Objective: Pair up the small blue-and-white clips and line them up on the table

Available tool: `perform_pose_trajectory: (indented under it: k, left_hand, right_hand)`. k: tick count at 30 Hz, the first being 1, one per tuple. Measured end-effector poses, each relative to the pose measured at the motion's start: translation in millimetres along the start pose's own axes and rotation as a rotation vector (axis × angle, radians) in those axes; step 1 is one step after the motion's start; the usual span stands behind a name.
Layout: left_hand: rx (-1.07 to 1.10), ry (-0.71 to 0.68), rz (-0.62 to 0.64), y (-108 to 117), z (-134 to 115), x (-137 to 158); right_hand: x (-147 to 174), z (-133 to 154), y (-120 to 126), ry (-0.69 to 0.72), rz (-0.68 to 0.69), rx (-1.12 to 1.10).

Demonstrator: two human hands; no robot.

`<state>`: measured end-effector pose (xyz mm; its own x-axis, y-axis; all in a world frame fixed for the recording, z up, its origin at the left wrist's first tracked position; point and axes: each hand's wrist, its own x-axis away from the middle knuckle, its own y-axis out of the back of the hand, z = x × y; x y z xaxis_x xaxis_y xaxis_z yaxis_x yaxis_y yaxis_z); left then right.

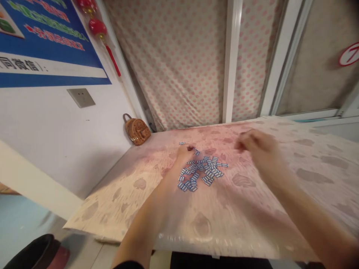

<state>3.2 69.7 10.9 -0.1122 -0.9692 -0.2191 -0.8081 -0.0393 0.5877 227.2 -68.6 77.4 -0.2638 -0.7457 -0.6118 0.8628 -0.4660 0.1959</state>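
A loose pile of small blue-and-white rectangular pieces [209, 168] lies spread on the cloth-covered table [202, 224]. At the far left side of the pile is my left hand [184, 154], its fingers curled together. One small blue-and-white piece [197, 152] shows right at those fingertips; whether it is pinched or only touched is hard to see. Just beyond this hand sits a short row of pieces [182, 143]. My right hand [254, 142] is raised over the table to the right of the pile, blurred by motion, with fingers bent inward. Anything inside it is hidden.
A small brown backpack-shaped bag [137, 130] stands at the table's back left corner, against the wall. Behind the table hangs a dotted curtain [182, 67] beside white frame posts [232, 63]. A dark bin-like container [36, 252] is on the floor at lower left.
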Motion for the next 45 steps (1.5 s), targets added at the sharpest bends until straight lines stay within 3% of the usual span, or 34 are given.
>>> perform_pose_trajectory:
  k: [5,7,10,15,22,26,29,31,34,41,45]
  left_hand:
    - [0.476,0.157,-0.103,8,2,31]
    - [0.570,0.194,-0.102,8,5,38]
    - [0.640,0.255,-0.095,9,8,41]
    - [0.696,0.293,-0.136,14,7,40]
    - [0.729,0.277,-0.123,11,5,41]
    - [0.768,0.238,-0.098,3,-2,45]
    - [0.819,0.182,-0.066,-3,-11,52]
    - [0.822,0.150,-0.044,-6,-15,57]
    - [0.776,0.127,-0.015,-6,-20,63]
    - [0.738,0.140,0.023,-3,-28,70]
    - [0.792,0.164,0.011,-3,-32,72]
  right_hand:
    - [-15,-65,-67,-0.115,0.378,0.380]
    - [-16,-86,-89,-0.120,0.507,0.568]
    - [-16,-99,-109,-0.140,0.549,0.681]
    - [-18,-96,-126,-0.136,0.588,0.766]
    - [-18,-87,-113,-0.130,0.508,0.715]
    - [-16,-76,-97,-0.127,0.382,0.230]
    - [-7,-67,-92,-0.232,0.370,-0.178]
    - [2,-61,-91,-0.324,0.374,-0.306]
    - [10,-53,-86,-0.370,0.335,-0.303]
    - [14,-42,-76,-0.199,0.237,0.014]
    - [19,-43,-80,-0.176,0.237,0.050]
